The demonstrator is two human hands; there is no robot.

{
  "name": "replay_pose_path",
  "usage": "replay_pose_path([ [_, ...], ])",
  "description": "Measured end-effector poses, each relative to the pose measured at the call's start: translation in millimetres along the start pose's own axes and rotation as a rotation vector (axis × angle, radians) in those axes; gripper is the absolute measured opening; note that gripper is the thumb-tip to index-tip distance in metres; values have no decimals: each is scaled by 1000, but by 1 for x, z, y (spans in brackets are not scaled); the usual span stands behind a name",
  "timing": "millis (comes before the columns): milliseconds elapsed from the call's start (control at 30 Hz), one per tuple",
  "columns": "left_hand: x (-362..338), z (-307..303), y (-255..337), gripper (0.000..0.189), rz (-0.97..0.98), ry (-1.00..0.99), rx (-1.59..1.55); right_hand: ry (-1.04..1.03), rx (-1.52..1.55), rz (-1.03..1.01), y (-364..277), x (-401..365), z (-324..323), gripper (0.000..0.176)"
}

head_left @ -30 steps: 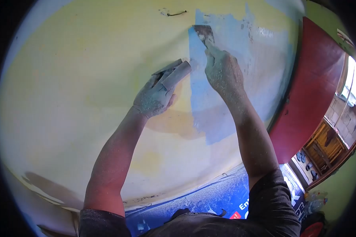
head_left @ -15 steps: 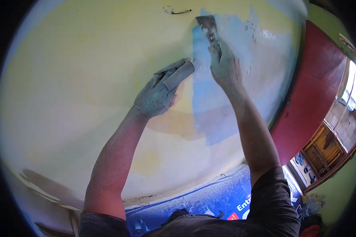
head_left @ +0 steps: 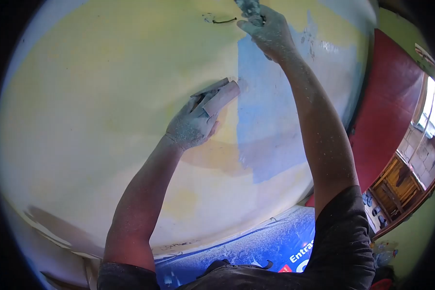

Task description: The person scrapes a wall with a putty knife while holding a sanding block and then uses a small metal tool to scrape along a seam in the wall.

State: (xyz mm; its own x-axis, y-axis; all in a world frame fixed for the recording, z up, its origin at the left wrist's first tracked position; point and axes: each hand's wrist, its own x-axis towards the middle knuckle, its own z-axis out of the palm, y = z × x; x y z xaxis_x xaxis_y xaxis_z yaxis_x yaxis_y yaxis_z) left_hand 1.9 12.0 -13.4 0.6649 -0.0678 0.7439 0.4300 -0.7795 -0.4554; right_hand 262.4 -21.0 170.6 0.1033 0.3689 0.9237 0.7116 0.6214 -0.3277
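My left hand (head_left: 188, 126), coated in pale dust, is closed around a folded piece of sandpaper (head_left: 223, 99) held up at the wall (head_left: 106, 106). Whether anything is wrapped inside the fold is hidden. Higher and to the right, my right hand (head_left: 271, 36) grips a putty knife (head_left: 249, 7); its blade points up and is partly cut off by the top of the view. Below my right hand a pale blue patch (head_left: 266, 121) covers part of the yellow and whitish wall. Dust speckles both forearms.
A short dark wire (head_left: 224, 21) sticks out of the wall left of the putty knife. To the right stands a red door (head_left: 389, 101) beside a doorway with slippers on the floor. A dusty blue printed banner (head_left: 246, 249) lies below, and plastic bottles (head_left: 384, 253) stand at lower right.
My right hand has moved up the wall with the putty knife, carrying the blade partly out of view. My left hand stays in nearly the same place with the sandpaper.
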Motion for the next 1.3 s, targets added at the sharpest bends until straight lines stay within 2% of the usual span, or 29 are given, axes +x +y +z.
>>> replay_pose_path([
  [67,-6,11,-6,78,-24,1,-119,68,-92,-216,10,15,12,34],
  [167,6,-7,2,82,18,25,14,51,-226,-312,23,19,22,36],
  [267,8,-12,4,84,34,39,82,99,-185,-399,22,14,30,35],
  [567,8,-12,4,86,0,-11,36,29,-339,-345,13,15,34,32],
  [667,6,-11,4,85,15,15,70,101,-184,-500,12,3,43,31],
  [767,6,-12,3,84,-10,-19,26,64,-211,-384,5,1,44,31],
  [967,16,-25,7,88,-52,-120,-58,64,-183,-278,-3,0,51,30],
  [1067,16,-23,5,89,-32,-158,2,55,-189,-242,-8,-5,52,27],
  [1300,19,-26,4,89,-110,-174,-208,23,-252,-215,-10,-7,54,25],
])
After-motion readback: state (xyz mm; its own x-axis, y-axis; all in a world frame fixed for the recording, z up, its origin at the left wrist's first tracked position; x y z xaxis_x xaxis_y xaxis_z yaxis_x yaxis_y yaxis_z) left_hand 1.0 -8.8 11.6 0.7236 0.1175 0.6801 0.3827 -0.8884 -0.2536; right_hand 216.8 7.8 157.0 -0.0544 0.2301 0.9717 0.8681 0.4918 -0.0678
